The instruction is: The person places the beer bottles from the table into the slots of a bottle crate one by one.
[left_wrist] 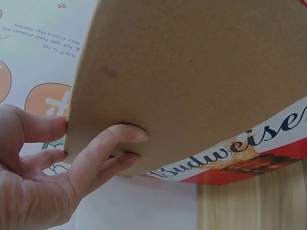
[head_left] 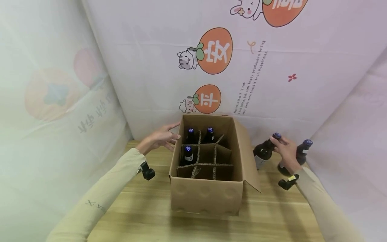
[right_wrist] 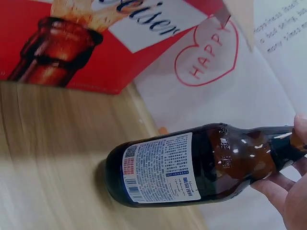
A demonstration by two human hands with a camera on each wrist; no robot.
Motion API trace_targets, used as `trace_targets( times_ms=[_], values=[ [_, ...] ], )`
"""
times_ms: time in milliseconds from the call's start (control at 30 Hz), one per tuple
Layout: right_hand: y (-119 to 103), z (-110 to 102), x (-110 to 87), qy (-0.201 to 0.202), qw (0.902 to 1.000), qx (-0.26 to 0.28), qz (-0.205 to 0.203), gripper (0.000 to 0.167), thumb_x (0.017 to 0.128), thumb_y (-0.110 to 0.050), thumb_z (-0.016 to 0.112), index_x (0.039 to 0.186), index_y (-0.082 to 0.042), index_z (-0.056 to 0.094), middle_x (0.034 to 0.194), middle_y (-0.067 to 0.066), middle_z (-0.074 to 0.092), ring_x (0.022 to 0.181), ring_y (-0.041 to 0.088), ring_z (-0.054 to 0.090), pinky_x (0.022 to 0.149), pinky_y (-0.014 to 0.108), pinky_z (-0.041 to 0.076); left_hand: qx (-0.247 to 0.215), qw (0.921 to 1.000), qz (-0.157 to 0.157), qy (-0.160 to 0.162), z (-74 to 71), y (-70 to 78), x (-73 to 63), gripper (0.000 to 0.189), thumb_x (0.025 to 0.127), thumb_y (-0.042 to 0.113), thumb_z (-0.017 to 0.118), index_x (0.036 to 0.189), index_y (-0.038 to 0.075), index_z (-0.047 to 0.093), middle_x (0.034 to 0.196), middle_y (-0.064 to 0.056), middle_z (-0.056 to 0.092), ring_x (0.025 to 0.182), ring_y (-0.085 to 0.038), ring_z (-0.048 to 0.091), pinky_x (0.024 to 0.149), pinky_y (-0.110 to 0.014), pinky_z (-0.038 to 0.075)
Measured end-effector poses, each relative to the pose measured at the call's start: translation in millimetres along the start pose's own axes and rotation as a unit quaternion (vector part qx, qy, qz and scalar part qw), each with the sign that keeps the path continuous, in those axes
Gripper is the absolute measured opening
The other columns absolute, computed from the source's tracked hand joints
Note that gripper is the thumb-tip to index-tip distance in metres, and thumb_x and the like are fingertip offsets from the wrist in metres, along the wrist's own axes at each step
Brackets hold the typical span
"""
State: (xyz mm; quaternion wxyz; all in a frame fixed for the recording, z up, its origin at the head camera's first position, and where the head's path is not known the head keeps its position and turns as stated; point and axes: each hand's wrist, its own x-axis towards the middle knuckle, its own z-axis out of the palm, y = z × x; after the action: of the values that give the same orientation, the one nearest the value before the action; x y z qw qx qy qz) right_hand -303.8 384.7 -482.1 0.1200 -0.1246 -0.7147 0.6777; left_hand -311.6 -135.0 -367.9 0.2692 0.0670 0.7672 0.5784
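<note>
A cardboard beer box (head_left: 207, 195) stands with its top open, split into cells by cardboard dividers (head_left: 215, 164). Three brown bottles with blue caps are inside: a front left bottle (head_left: 188, 157), a back left bottle (head_left: 190, 137) and a back middle bottle (head_left: 209, 137). My left hand (head_left: 161, 137) touches the box's left side; in the left wrist view its fingers (left_wrist: 112, 136) press the plain cardboard. To the right of the box, my right hand (head_left: 287, 151) grips a brown beer bottle (right_wrist: 163, 167) by its neck. That bottle leans; whether its base touches the table cannot be told.
Another brown bottle (head_left: 302, 153) stands behind my right hand, partly hidden by it. The box's right flap (head_left: 248, 156) hangs outward beside the held bottle. White printed cloth (head_left: 145, 74) encloses the wooden table (head_left: 142, 208) at the back and sides.
</note>
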Motion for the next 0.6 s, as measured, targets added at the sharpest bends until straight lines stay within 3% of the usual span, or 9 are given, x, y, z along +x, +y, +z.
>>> trace_targets(
  times_ms=[167,233,333,433,533,600],
  values=[
    [-16.6,-0.9,-2.7,0.008,0.9992,-0.039,-0.007,0.070,0.096,-0.031,0.078,0.152,0.001,0.050,0.131,-0.007,0.070,0.085,-0.010,0.070,0.078,0.012,0.061,-0.003,1.0000,-0.002,0.001,0.9,-1.1,0.3,0.080,0.106,0.003,0.054,0.170,0.025,0.011,0.163,-0.035,0.030,0.142,-0.055,0.044,0.077,-0.040,0.069],
    [-27.2,-0.6,-3.6,0.014,0.9989,-0.045,-0.003,0.070,0.096,-0.033,0.079,0.152,-0.001,0.051,0.137,-0.004,0.067,0.082,-0.009,0.070,0.077,0.009,0.059,-0.003,1.0000,-0.001,0.001,1.0,-1.4,0.6,0.080,0.106,0.003,0.054,0.170,0.025,0.011,0.163,-0.035,0.031,0.142,-0.055,0.044,0.077,-0.041,0.069],
    [-43.1,0.9,-4.1,0.011,0.9998,-0.015,0.000,0.065,0.095,-0.030,0.080,0.149,-0.005,0.056,0.120,-0.016,0.074,0.080,-0.006,0.071,0.074,0.010,0.060,-0.001,1.0000,0.000,0.003,0.9,-1.3,0.3,0.080,0.106,0.003,0.054,0.170,0.025,0.012,0.162,-0.035,0.032,0.142,-0.055,0.045,0.079,-0.042,0.069],
    [-56.1,2.0,-4.0,0.004,0.9997,0.024,-0.002,0.045,0.094,-0.024,0.081,0.136,-0.013,0.067,0.094,-0.027,0.074,0.076,-0.001,0.074,0.071,0.013,0.062,0.003,1.0000,0.001,0.008,0.6,-1.1,-0.2,0.079,0.106,0.003,0.053,0.170,0.025,0.012,0.162,-0.035,0.032,0.142,-0.054,0.045,0.079,-0.043,0.069],
    [-65.9,2.1,-6.4,0.003,0.9992,0.039,0.001,0.028,0.094,-0.022,0.081,0.120,-0.022,0.072,0.087,-0.028,0.074,0.073,0.002,0.075,0.071,0.013,0.062,0.004,1.0000,0.002,0.007,1.2,-0.8,0.0,0.080,0.105,0.003,0.054,0.170,0.024,0.011,0.163,-0.035,0.032,0.142,-0.055,0.045,0.079,-0.043,0.069],
    [-71.7,3.1,-9.4,0.008,0.9992,0.040,0.003,0.033,0.093,-0.021,0.082,0.124,-0.021,0.071,0.086,-0.028,0.074,0.072,0.001,0.075,0.070,0.013,0.062,0.004,1.0000,0.004,0.003,1.9,-1.3,0.4,0.080,0.105,0.003,0.054,0.170,0.024,0.011,0.162,-0.036,0.031,0.142,-0.056,0.044,0.079,-0.042,0.069]
  ],
)
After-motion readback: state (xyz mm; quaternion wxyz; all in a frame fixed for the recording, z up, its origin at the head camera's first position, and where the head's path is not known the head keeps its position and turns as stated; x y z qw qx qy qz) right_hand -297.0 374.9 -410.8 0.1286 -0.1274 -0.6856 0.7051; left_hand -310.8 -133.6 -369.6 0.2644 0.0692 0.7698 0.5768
